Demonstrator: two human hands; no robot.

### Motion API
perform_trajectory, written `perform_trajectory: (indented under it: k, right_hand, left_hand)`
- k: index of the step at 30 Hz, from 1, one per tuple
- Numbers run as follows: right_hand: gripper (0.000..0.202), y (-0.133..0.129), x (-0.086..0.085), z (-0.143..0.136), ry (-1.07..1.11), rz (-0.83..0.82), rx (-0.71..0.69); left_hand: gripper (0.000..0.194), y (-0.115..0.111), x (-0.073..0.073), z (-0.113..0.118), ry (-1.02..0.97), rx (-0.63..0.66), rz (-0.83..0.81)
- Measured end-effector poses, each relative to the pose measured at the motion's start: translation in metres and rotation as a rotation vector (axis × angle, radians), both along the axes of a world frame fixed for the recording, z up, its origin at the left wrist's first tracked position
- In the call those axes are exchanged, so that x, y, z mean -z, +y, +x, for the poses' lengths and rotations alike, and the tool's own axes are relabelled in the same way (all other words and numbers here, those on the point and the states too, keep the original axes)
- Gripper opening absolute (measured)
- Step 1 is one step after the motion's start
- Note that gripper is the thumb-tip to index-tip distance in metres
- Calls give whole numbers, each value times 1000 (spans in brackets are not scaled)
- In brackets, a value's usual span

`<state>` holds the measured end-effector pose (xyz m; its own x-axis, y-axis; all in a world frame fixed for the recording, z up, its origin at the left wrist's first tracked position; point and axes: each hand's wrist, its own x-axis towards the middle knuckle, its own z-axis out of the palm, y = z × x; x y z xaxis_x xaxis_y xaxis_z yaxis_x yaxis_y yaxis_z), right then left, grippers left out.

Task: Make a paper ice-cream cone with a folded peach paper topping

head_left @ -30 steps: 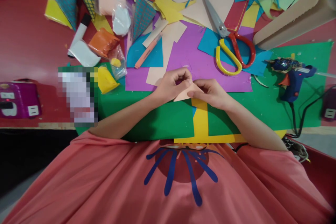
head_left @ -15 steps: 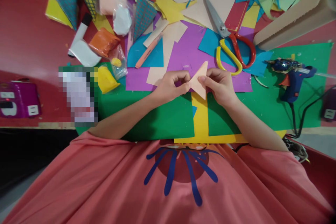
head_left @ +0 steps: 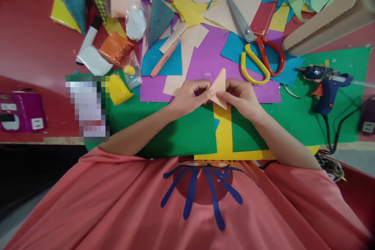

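Between my hands is a small folded piece of peach paper [head_left: 220, 88], pointed at its top and lower right corner. My left hand [head_left: 193, 94] pinches its left edge between thumb and fingers. On the other side my right hand [head_left: 240, 95] grips the right edge, thumb lying on the front face. The fingers behind the paper are partly hidden. Under the hands lie purple paper [head_left: 205, 56], a green sheet [head_left: 175, 133] and a yellow strip [head_left: 224, 133]. Large scissors [head_left: 248, 39] with one yellow and one red handle rest just beyond my right hand.
A blue glue gun [head_left: 329, 90] with its cord lies at the right, near a peach paper roll [head_left: 328, 19]. To the left are clay packets [head_left: 116, 48], a marker [head_left: 89, 39], paper cones [head_left: 68, 2] and a purple power socket box [head_left: 23, 111]. An orange highlighter [head_left: 166, 58] lies ahead.
The peach paper has shifted slightly left and turned more upright. My right hand has moved a little left with it, its thumb lower on the paper; my left hand stays nearly still.
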<state>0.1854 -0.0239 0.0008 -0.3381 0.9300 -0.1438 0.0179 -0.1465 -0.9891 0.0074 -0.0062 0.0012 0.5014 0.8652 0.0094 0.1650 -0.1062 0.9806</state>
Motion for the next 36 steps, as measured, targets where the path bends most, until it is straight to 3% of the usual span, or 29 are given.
perform_trajectory:
  k: [5, 11, 19, 23, 28, 32, 36]
  right_hand:
    - [39, -3, -2, -2, -59, 1, -112]
    - [31, -5, -3, -3, -18, -35, -110]
    - [26, -6, -3, -3, -116, 101, -233]
    - [28, -7, -3, -3, -113, 57, -192]
    - [29, -6, -5, -2, -79, 5, -122]
    - [33, -5, -4, -3, -57, 15, -74]
    - [33, -5, -1, -3, -33, 25, -20]
  left_hand:
    - [33, 1, 1, 0, -19, -62, 56]
    - [36, 2, 6, 0, -44, -112, 38]
    - [38, 9, 6, -4, -63, -200, 70]
    - [39, 11, 6, -7, -131, -217, 21]
    - [43, 5, 5, -2, -89, -89, 48]
    - [48, 3, 5, 0, -27, -163, 144]
    - [44, 2, 7, 1, -21, -182, 140]
